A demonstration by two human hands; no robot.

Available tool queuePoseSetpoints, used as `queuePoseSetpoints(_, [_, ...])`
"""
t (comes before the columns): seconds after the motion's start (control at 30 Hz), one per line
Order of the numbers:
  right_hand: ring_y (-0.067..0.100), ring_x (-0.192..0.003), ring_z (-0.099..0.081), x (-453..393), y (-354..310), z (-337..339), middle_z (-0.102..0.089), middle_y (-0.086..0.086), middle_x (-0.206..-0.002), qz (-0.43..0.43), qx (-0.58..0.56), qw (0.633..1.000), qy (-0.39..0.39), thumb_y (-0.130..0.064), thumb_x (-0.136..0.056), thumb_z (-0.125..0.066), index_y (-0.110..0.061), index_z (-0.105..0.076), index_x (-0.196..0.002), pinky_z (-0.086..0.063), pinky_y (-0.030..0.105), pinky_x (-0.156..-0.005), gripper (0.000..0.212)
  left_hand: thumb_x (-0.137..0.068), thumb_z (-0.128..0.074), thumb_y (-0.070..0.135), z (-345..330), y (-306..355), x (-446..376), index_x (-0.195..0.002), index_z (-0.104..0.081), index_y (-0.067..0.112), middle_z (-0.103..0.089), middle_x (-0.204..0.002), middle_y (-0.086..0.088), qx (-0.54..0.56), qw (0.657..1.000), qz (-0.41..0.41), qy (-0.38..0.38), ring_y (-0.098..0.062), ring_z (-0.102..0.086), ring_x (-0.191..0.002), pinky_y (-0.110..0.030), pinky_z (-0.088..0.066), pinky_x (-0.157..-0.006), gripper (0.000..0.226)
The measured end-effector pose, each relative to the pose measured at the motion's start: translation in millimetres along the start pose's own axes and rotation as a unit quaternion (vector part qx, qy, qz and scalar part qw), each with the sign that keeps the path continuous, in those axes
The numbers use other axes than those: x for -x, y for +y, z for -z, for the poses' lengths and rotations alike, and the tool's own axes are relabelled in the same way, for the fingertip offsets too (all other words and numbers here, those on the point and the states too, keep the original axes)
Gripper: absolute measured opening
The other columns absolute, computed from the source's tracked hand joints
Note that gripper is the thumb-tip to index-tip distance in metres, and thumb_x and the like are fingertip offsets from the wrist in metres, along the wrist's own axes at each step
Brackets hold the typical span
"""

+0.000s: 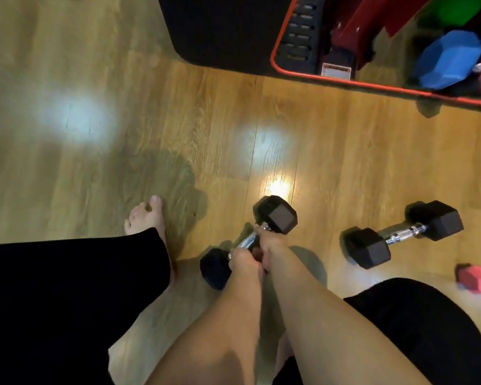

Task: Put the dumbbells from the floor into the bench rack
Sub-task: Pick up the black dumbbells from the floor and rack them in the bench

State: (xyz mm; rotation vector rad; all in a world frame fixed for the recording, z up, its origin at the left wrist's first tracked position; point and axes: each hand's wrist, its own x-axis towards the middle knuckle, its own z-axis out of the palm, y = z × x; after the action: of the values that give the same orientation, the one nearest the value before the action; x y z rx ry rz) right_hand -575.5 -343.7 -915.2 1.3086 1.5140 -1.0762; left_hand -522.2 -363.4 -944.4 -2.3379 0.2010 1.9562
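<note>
Both my hands are wrapped round the chrome handle of one black dumbbell (249, 241), side by side and touching: left hand (243, 259) on the lower part of the handle, right hand (270, 243) on the upper part next to the far head. Fingers closed tight on the bar. The dumbbell is tilted, far hex head up and right, near head down and left; I can't tell if the near head touches the floor (95, 162) or is just off it. It sits low in the middle of the floor, between my legs.

Second dumbbell (400, 234), also black hex with chrome handle, lies flat on the floor to the right of the held one, well apart from it, nobody touching it. A red weight (475, 277) is at the right edge of the floor, cut off by the frame, just below that second dumbbell.

Bench rack (345, 81) is at the top right, red-rimmed, standing on a black mat (220, 31). A blue weight (450, 59) sits inside it near the right end, something green (456, 9) above that, blurred.

My bare left foot (146, 218) is planted on the floor left of the held dumbbell, black trouser leg (67, 301) over it. Everything is a bit motion-blurred
</note>
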Motion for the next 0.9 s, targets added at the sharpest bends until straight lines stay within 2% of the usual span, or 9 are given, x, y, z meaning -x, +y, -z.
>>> queuePoseSetpoints(0.1, [0.023, -0.063, -0.061, -13.7, -2.5, -4.1, -0.069, 0.015, -0.090, -0.008, -0.027, 1.000, 0.005, -0.024, -0.084, -0.073, -0.003, -0.061, -0.097, -0.049, 0.030, -0.049, 0.027, -0.105, -0.033, 0.026, 8.2, 53.7, -1.2, -0.133, -0.049, -0.005, -0.062, -0.097, -0.020, -0.110, 0.987, -0.113, 0.031, -0.029, -0.059, -0.077, -0.031, -0.055, -0.067, 0.045])
queuePoseSetpoints(0.2, [0.023, -0.062, -0.062, -18.1, -1.3, -0.4, -0.067, 0.013, -0.083, 0.002, -0.038, 0.999, 0.006, -0.023, -0.086, -0.072, -0.005, -0.060, -0.089, -0.051, 0.030, -0.051, 0.022, -0.097, -0.016, 0.059, 39.0, 177.7, -33.3, -0.142, -0.044, 0.006, -0.051, -0.140, -0.015, -0.351, 0.846, -0.343, 0.205, -0.029, -0.045, -0.129, -0.042, -0.032, -0.112, 0.074])
queuePoseSetpoints(0.27, [0.020, -0.053, -0.057, -18.8, -1.1, 2.6, -0.063, 0.011, -0.072, 0.014, -0.046, 0.999, -0.007, -0.024, -0.087, -0.071, -0.005, -0.060, -0.086, -0.048, 0.027, -0.046, 0.022, -0.093, -0.011, 0.064, 50.4, 223.0, -56.1, -0.144, -0.041, 0.011, -0.041, -0.150, -0.011, -0.339, 0.809, -0.410, 0.252, -0.026, -0.032, -0.140, -0.043, -0.018, -0.117, 0.080])
queuePoseSetpoints(0.37, [0.019, -0.047, -0.056, -18.3, -13.6, 2.8, -0.065, 0.012, -0.069, 0.030, -0.093, 0.994, -0.039, -0.028, -0.087, -0.071, -0.004, -0.065, -0.084, -0.048, 0.023, -0.041, 0.025, -0.094, -0.008, 0.064, 32.3, 158.5, -27.6, -0.146, -0.038, 0.012, -0.039, -0.152, -0.010, -0.337, 0.861, -0.344, 0.163, -0.023, -0.033, -0.141, -0.041, -0.026, -0.114, 0.079])
queuePoseSetpoints(0.43, [0.019, -0.050, -0.060, -14.8, -30.8, 3.7, -0.069, 0.013, -0.071, 0.044, -0.150, 0.986, -0.060, -0.029, -0.086, -0.071, -0.004, -0.067, -0.086, -0.052, 0.025, -0.045, 0.026, -0.098, -0.019, 0.057, -10.5, 84.7, -9.8, -0.146, -0.038, 0.010, -0.043, -0.150, -0.012, -0.192, 0.959, -0.206, -0.020, -0.022, -0.050, -0.130, -0.031, -0.048, -0.091, 0.070])
queuePoseSetpoints(0.47, [0.019, -0.052, -0.061, -11.0, -41.0, 4.8, -0.070, 0.013, -0.071, 0.054, -0.184, 0.979, -0.068, -0.029, -0.086, -0.072, -0.004, -0.067, -0.087, -0.054, 0.025, -0.047, 0.025, -0.100, -0.024, 0.053, -32.2, 52.4, 1.2, -0.146, -0.040, 0.009, -0.048, -0.146, -0.012, -0.123, 0.974, -0.155, -0.107, -0.019, -0.061, -0.114, -0.025, -0.050, -0.075, 0.066])
queuePoseSetpoints(0.57, [0.016, -0.050, -0.059, 3.9, -74.3, 9.3, -0.067, 0.009, -0.066, 0.085, -0.272, 0.954, -0.091, -0.025, -0.087, -0.071, -0.005, -0.065, -0.082, -0.050, 0.019, -0.040, 0.022, -0.101, -0.036, 0.050, -89.3, 28.3, 17.8, -0.136, -0.050, 0.006, -0.066, -0.121, -0.012, -0.038, 0.967, -0.153, -0.199, -0.015, -0.067, -0.073, -0.023, -0.055, -0.055, 0.058])
queuePoseSetpoints(0.7, [0.018, -0.054, -0.061, 15.8, -113.6, 18.4, -0.066, 0.010, -0.066, 0.112, -0.358, 0.918, -0.131, -0.020, -0.088, -0.070, -0.001, -0.065, -0.084, -0.054, 0.023, -0.045, 0.020, -0.099, -0.047, 0.044, -130.9, 49.0, 42.7, -0.126, -0.055, 0.004, -0.067, -0.116, -0.023, -0.019, 0.950, -0.203, -0.238, -0.029, -0.069, -0.097, -0.038, -0.059, -0.078, 0.049])
queuePoseSetpoints(0.9, [0.022, -0.061, -0.068, -3.9, -133.5, 32.8, -0.074, 0.015, -0.078, 0.097, -0.376, 0.919, -0.072, -0.024, -0.084, -0.074, 0.000, -0.068, -0.091, -0.060, 0.032, -0.062, 0.026, -0.097, -0.052, 0.041, -160.4, 34.2, 48.8, -0.119, -0.058, 0.007, -0.070, -0.107, -0.016, -0.051, 0.963, -0.160, -0.210, -0.026, -0.070, -0.080, -0.038, -0.060, -0.071, 0.041])
